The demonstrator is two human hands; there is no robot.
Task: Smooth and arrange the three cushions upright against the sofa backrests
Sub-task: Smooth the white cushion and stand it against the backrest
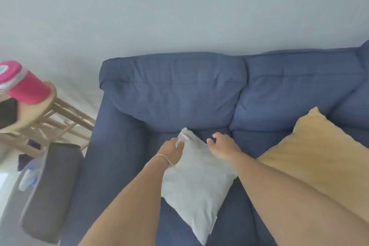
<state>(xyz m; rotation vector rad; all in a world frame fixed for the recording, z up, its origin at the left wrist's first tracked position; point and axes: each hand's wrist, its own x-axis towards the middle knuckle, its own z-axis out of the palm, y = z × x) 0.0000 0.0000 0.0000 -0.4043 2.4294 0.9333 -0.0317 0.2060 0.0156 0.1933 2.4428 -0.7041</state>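
Note:
A light grey cushion (196, 181) lies flat on the seat of the blue sofa (173, 94), one corner pointing at the left backrest. My left hand (171, 151) grips the cushion's far left edge near that corner. My right hand (221, 148) rests on its far right edge with the fingers curled over it. A yellow cushion (319, 154) lies to the right on the seat, partly under my right forearm, its top corner touching the right backrest. A third cushion is not in view.
Left of the sofa arm stands a wooden stool (40, 118) with a pink lidded container (22, 84) on it. A dark padded object (52, 189) and a plastic bottle (30, 173) lie on the floor below. A pale wall rises behind the sofa.

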